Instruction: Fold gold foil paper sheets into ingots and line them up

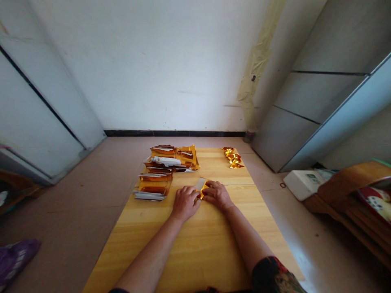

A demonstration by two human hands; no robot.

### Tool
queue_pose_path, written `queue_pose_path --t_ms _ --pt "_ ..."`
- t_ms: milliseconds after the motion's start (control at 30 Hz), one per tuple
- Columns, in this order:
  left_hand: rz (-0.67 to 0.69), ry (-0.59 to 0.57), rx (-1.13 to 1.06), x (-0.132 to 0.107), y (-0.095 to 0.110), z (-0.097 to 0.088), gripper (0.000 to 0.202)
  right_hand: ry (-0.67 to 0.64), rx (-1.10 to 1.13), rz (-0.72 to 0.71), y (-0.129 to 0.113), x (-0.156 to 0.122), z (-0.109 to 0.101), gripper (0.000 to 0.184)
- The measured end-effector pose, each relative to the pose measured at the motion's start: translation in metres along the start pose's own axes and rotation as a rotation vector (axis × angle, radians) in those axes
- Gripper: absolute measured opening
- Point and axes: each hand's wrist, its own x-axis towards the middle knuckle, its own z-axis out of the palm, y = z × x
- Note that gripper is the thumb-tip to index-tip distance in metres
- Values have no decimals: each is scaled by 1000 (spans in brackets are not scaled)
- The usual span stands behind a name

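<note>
— Where's your foil sheet [202, 187]?
— Mid-frame on the desk [198, 244], pinched between your left hand [185, 202] and right hand [217, 195], both closed on it.
— How will it handle?
— Probably light, thin and slippery, creasing easily; take it by the edges with your fingertips.

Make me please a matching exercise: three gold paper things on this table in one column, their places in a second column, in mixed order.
1. stacks of gold sheets
2. small folded gold pieces
3. single gold sheet

A. between the left hand and the right hand
B. far right corner of the table
C. left side of the table, far half

Pairs: 1-C, 2-B, 3-A
</note>
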Motion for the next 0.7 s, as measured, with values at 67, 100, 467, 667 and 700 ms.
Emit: queue_pose_path --t_ms 67,100,467,667,700 --pt "5 -1 -1 0 1 -1 22 3 10 -1 1 0 0 20" --pt "5 -1 2 0 1 -1 22 5 17 0 1 0 0 20" --pt "0 -3 41 2 0 2 17 -65 43 -27 4 -1 -5 27" --pt "4 7 26 1 -1 3 18 -19 45 18 3 0 -1 19" --pt "7 7 21 1 0 3 19 -1 43 22 3 1 1 18"
